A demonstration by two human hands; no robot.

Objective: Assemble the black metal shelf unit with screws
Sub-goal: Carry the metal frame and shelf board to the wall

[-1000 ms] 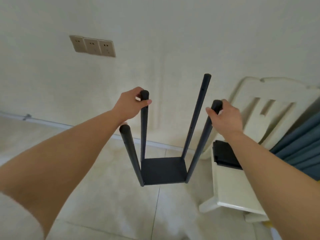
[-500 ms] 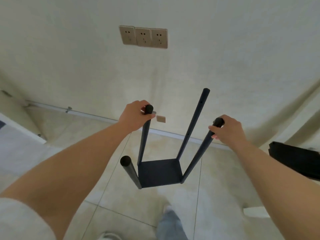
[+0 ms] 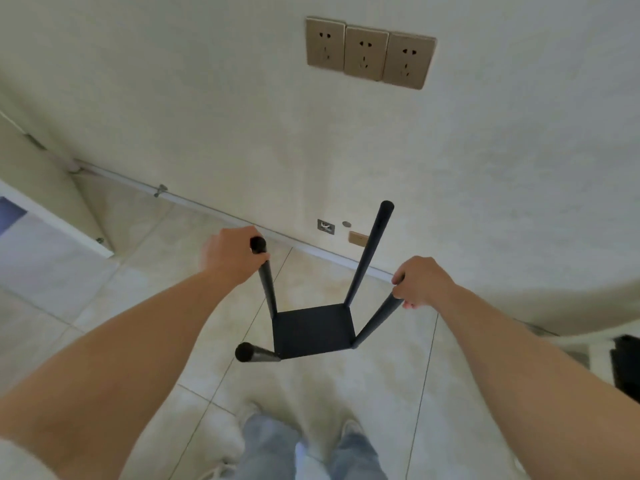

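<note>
Right now the black metal shelf unit (image 3: pixel 313 332) is held off the tiled floor (image 3: pixel 145 271), just in front of the wall (image 3: pixel 207 116) and ahead of the person's legs and shoes (image 3: pixel 304 448). It has one square shelf panel at the bottom and four round posts rising from its corners. The left hand (image 3: pixel 230 259) is curled round the top of the far-left post (image 3: pixel 265 275); the right hand (image 3: pixel 420 282) grips the upper end of the near-right post (image 3: pixel 375 322). The far-right post (image 3: pixel 369 254) and the near-left post (image 3: pixel 254 353) stand free, the last pointing almost at the camera.

The step looks like carrying or setting down the half-built frame. To do it well, I would keep both grips firm and level so the panel stays flat, since the posts splay outward and only the bottom panel ties them; twisting one post against another would likely strain the screw joints, which cannot be seen from here. Lowering it straight, so all four feet meet the floor together, seems safest, with the far posts kept off the wall.

At the right edge of the view a dark object (image 3: pixel 627 368) lies on a pale surface, too cut off to identify. Three beige sockets (image 3: pixel 369 51) sit on the wall above, and a small plate (image 3: pixel 325 226) near the skirting. No brand, label or writing can be read anywhere.
</note>
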